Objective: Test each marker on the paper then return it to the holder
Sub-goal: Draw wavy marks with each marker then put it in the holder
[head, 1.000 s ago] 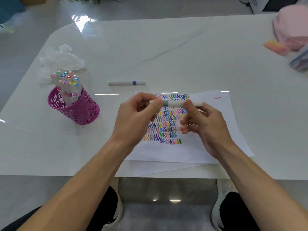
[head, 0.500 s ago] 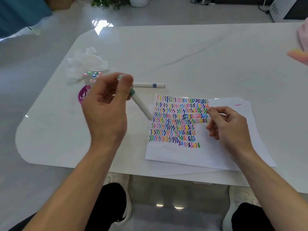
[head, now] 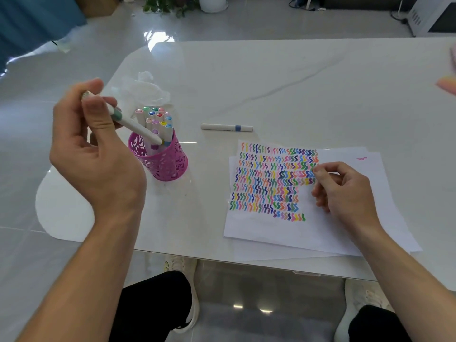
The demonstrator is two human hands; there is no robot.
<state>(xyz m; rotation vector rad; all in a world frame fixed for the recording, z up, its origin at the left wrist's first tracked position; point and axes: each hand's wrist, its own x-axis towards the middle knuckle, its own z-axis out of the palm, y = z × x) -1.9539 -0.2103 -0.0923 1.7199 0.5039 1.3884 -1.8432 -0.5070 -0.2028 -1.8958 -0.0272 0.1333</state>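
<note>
The marker (head: 134,125) is pinched by the fingers (head: 95,104) of the left hand (head: 91,154), its long axis slanted from them down to the holder (head: 167,161); the right hand (head: 345,191) is laid relaxed, well apart.

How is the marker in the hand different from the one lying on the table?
The held marker has a green band; the lying marker has a blue one. The held marker tilts toward the pink holder, gripped by the left hand; the lying marker rests flat, untouched. Both are white.

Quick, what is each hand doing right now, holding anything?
Left hand: grips a marker, its lower end at the pink holder.
Right hand: loosely curled, rests on the paper, nothing seen in it.
</note>
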